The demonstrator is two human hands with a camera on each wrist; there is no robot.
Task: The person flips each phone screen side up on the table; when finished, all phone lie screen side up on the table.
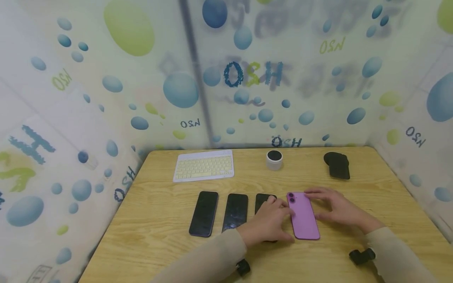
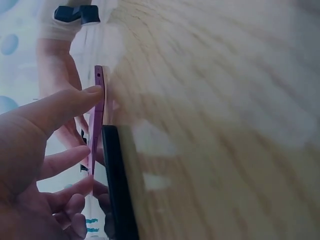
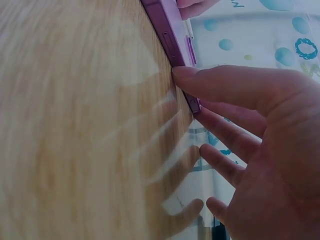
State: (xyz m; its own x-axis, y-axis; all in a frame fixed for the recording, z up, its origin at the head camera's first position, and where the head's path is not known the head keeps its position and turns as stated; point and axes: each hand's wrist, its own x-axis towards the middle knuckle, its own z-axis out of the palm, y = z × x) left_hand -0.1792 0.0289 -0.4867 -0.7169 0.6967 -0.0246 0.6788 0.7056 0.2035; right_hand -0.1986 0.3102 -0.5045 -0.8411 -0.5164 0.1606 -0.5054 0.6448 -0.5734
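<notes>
A pink phone (image 1: 305, 220) lies back up on the wooden table, its two camera lenses at the far left corner. My left hand (image 1: 270, 220) touches its left edge with thumb and fingertips spread along the side. From the other side, my right hand (image 1: 337, 208) rests its thumb and index finger against the right edge. Under my left hand is a black phone (image 1: 262, 199), partly hidden. Two more dark phones, one in the middle (image 1: 236, 210) and one on the left (image 1: 204, 214), lie face up beside it. The left wrist view shows the pink phone (image 2: 98, 100) edge-on.
Behind the phones lie a white keyboard (image 1: 204, 167) at the left, a white cylinder (image 1: 274, 161) with a dark top, and a flat black item (image 1: 338, 166) at the right. Printed walls (image 1: 240, 118) enclose the table's back and sides.
</notes>
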